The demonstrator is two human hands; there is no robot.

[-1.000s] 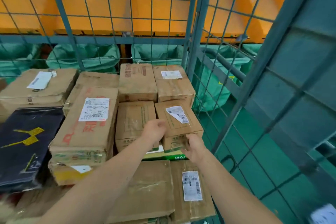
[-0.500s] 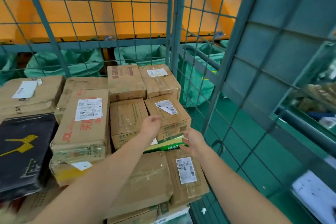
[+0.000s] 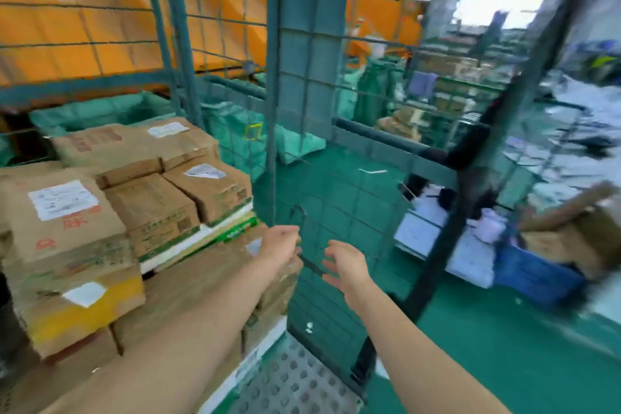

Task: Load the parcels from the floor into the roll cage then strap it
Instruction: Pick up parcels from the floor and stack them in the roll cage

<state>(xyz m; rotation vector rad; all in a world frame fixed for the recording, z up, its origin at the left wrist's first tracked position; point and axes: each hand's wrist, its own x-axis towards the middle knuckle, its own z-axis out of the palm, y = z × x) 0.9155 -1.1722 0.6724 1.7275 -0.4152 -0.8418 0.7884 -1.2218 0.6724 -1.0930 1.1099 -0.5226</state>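
Reading both hands as empty: left hand (image 3: 280, 244) sits at the near right corner of the stack (image 3: 151, 208), fingers loosely curled on nothing I can see. Right hand (image 3: 347, 267) is just right of it, in front of the cage (image 3: 312, 84) side mesh, fingers spread apart. Thin dark bar (image 3: 311, 265) between them is too blurred to call mesh or strap. Stack fills the left of the cage: taped brown cartons, several layers. More parcels (image 3: 568, 232) lie on the floor (image 3: 487, 329) far right, outside the mesh; blurred, but they look like brown cartons too. Handling guess: stiff board, so take them by two opposite sides or under the bottom edges, both hands. Tape faces likely slick, so grip bare board or corners. Weight unknown, probably moderate for the bigger ones. Near carton (image 3: 80, 309) with the yellow base is creased, so its walls are likely soft: support from below, don't squeeze.
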